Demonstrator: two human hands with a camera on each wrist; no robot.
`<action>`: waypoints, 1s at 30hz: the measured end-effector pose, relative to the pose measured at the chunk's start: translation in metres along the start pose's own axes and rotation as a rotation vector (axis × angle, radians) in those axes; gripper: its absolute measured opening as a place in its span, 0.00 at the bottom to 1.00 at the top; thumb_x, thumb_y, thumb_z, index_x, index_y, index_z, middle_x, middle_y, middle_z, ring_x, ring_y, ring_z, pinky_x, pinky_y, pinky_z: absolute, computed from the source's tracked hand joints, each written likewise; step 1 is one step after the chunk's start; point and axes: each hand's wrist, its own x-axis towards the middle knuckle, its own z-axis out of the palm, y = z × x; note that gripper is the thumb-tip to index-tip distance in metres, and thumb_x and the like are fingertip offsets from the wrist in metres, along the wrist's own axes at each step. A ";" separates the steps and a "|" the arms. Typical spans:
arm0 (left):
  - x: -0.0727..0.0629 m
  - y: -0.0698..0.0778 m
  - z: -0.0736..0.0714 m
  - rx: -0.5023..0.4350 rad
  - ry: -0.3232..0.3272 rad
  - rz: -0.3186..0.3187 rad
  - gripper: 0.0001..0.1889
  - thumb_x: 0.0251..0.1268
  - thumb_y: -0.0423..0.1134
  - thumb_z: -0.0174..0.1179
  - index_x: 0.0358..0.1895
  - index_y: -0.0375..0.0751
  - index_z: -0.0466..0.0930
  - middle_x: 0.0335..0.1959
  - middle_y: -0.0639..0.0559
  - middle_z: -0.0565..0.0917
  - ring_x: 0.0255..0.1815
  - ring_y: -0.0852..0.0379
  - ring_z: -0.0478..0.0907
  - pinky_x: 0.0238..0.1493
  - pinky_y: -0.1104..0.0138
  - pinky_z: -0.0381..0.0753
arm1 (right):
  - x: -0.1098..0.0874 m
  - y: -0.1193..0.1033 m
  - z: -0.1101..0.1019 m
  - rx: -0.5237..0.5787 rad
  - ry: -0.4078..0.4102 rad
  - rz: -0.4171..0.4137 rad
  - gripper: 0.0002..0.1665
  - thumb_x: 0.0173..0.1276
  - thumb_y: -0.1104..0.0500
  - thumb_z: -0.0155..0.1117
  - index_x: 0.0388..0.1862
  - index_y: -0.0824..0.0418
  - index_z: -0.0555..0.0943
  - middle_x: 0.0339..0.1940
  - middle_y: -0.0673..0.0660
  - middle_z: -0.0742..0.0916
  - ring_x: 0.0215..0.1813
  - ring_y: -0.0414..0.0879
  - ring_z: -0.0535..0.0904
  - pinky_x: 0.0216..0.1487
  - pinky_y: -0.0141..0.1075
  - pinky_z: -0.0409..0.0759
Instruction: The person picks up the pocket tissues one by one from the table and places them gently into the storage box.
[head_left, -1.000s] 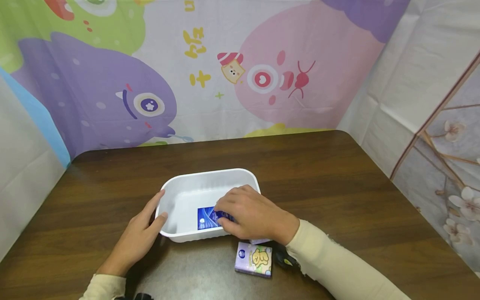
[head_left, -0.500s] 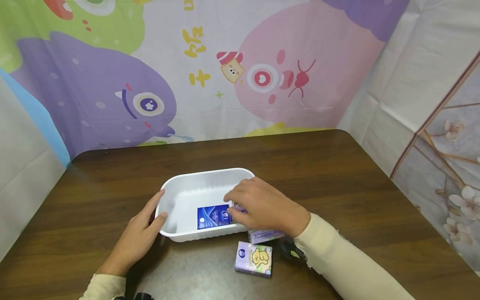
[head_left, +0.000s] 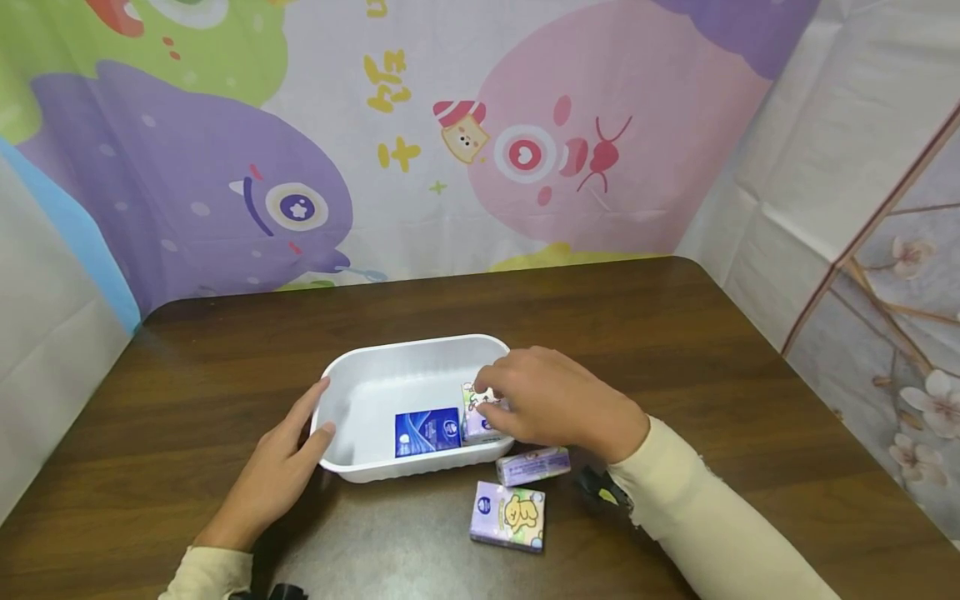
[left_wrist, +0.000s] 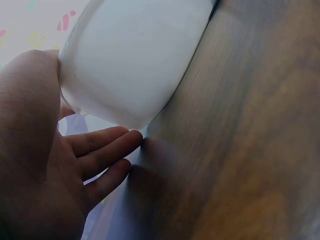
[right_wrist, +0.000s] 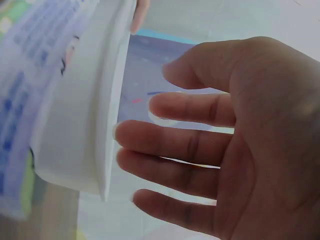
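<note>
A white plastic tray (head_left: 360, 477) sits on the table. My left hand (head_left: 273, 471) holds its left end, thumb and index fingertips over the rim; in the left wrist view the other fingers extend along the outside. Inside lies a blue tissue pack (head_left: 427, 432), with a purple and white tissue pack (head_left: 477, 427) beside it in the right front corner. My right hand (head_left: 558, 400) hovers over that pack, partly covering it. Its fingers (right_wrist: 170, 142) are spread and hold nothing in the right wrist view. Outside the tray are a purple tissue pack standing on edge (head_left: 534, 467) and a flat bear-print tissue pack (head_left: 507, 517).
The dark wooden table (head_left: 660, 333) reaches back to a cartoon-print cloth (head_left: 420, 217). A flower-patterned sheet (head_left: 900, 350) hangs along the right side. A black wrist-worn device (head_left: 600, 487) sits under my right wrist.
My right hand has drawn back to the right from over the blue pack, uncovering it and the purple and white pack beside it. The left hand has stayed on the tray.
</note>
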 end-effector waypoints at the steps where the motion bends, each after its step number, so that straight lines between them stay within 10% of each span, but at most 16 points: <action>1: 0.000 0.000 0.000 -0.001 -0.001 0.000 0.32 0.80 0.51 0.48 0.81 0.59 0.50 0.77 0.39 0.60 0.74 0.36 0.60 0.66 0.36 0.62 | -0.001 0.000 -0.002 -0.001 -0.013 0.015 0.10 0.71 0.49 0.62 0.40 0.52 0.85 0.31 0.44 0.84 0.32 0.38 0.77 0.36 0.37 0.78; 30: -0.001 0.001 0.000 -0.005 0.003 0.001 0.31 0.80 0.50 0.48 0.81 0.61 0.50 0.77 0.39 0.61 0.74 0.37 0.61 0.65 0.38 0.63 | -0.025 -0.007 -0.025 0.023 -0.298 0.240 0.13 0.67 0.48 0.67 0.27 0.49 0.75 0.20 0.43 0.75 0.25 0.38 0.70 0.27 0.37 0.70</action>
